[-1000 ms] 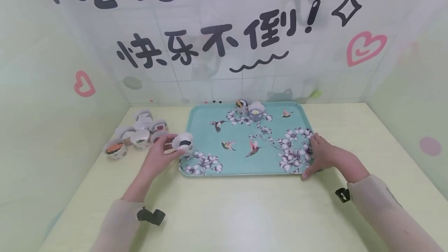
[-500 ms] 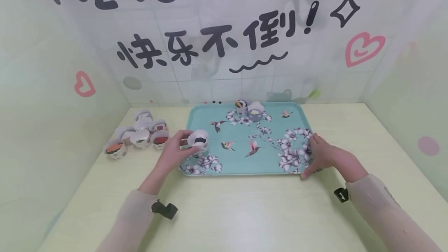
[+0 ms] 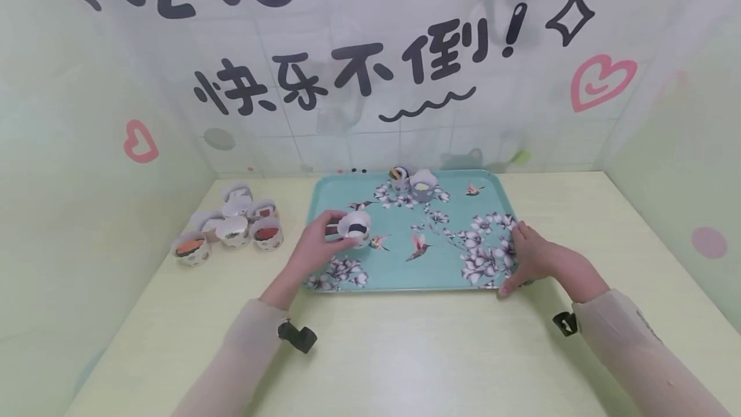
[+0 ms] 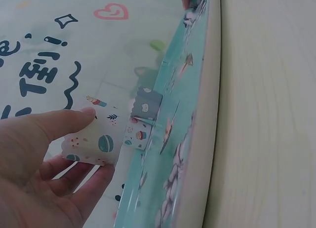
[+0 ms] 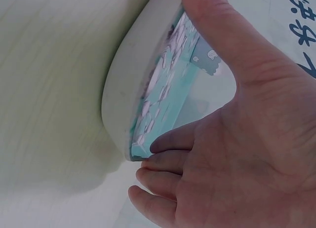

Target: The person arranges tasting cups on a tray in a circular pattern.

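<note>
My left hand [image 3: 318, 241] pinches a white paper baking cup [image 3: 357, 219] with a small dark piece inside, over the left part of the turquoise floral tray [image 3: 405, 272]. In the left wrist view the cup [image 4: 96, 134] shows food prints, with the thumb on one side and fingers on the other. My right hand [image 3: 535, 254] holds the tray's near right corner, thumb at the front edge and fingers along the right side. Two filled cups stand near the tray's back edge: a patterned cup [image 3: 401, 182] and a grey cup [image 3: 424, 188], side by side.
To the left of the tray, several paper cups crowd together on the pale table [image 3: 382, 352]. Among them are a cup with an orange piece [image 3: 191, 248] and a cup with a red piece [image 3: 267, 234]. A printed wall covering [image 3: 341, 140] rises behind the tray.
My left hand has carried the cup rightward from the tray's left edge to above its left part, uncovering the cup with the red piece. My right hand stays at the tray's corner.
</note>
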Motion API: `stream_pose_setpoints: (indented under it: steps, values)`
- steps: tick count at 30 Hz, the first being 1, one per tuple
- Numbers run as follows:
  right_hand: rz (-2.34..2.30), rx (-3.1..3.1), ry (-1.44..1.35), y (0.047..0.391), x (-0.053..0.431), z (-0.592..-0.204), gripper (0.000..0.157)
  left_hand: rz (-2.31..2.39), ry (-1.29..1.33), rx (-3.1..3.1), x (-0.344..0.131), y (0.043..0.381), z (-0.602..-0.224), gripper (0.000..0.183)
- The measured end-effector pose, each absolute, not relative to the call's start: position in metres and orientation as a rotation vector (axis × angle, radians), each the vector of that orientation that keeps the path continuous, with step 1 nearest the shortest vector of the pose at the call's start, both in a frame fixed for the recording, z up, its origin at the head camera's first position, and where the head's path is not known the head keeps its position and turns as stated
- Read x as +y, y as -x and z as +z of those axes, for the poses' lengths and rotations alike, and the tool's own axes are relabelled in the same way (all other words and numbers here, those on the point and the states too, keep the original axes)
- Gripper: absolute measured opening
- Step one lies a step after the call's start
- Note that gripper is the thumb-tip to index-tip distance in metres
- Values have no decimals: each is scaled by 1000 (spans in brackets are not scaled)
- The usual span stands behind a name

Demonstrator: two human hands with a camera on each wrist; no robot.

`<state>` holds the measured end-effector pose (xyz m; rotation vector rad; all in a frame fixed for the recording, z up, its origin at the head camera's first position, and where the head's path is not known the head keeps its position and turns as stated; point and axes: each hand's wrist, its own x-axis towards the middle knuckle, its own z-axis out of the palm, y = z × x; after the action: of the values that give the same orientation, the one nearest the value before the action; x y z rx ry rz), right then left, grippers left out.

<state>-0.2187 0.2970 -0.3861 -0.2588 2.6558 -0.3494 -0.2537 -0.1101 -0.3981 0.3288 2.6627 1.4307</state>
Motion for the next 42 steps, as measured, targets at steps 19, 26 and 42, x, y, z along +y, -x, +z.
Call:
stream_pose_setpoints:
  steps: [19, 26, 42]
  values:
    - [-349, 2675, 260, 217, 297, -387, 147, 1458, -388, 2619, -49, 272, -395, 57]
    - [-337, 2682, 269, 213, 295, -385, 145, 1431, -406, 2634, -27, 277, -397, 57]
    - [-319, 2695, 278, 215, 295, -388, 146, 1431, -418, 2606, 15, 297, -406, 54]
